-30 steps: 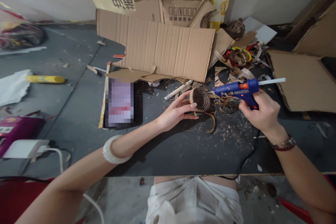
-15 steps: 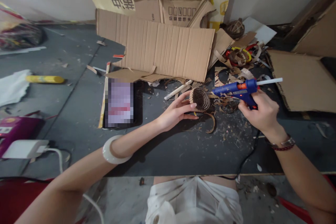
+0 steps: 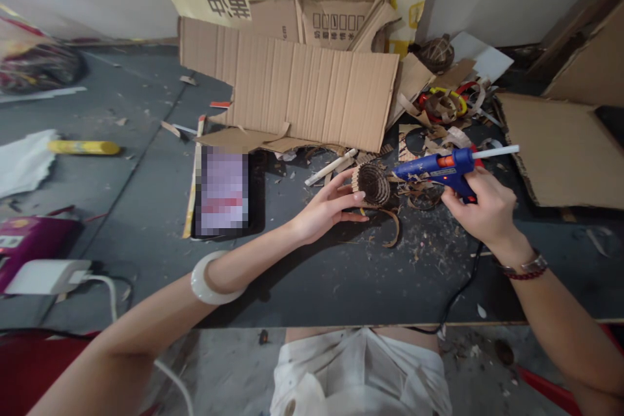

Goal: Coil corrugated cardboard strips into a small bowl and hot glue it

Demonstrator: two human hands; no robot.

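Note:
Between the thumb and fingers of my left hand (image 3: 334,203) is a small round cup of corrugated cardboard strips (image 3: 373,185), tilted so its ringed inside shows. My right hand (image 3: 487,201) is closed around the handle of a blue glue gun (image 3: 433,168). A white glue stick (image 3: 497,151) juts out of the gun's back end, and a small light glows on its side. The nozzle points left, close to the cup's right rim; whether they touch I cannot tell. A curved cardboard strip (image 3: 394,229) hangs or lies just below the cup.
Behind my hands a large corrugated cardboard sheet (image 3: 312,91) leans among scraps. A phone with a blurred screen (image 3: 221,192) lies left of centre. Farther left are a yellow tube (image 3: 84,147) and a white charger (image 3: 49,276). A cardboard piece (image 3: 560,149) lies right. The gun's black cord (image 3: 461,299) crosses the front edge.
My right hand and the glue gun have shifted slightly left, bringing the nozzle a little nearer the cardboard cup. My left hand and the cup look unmoved.

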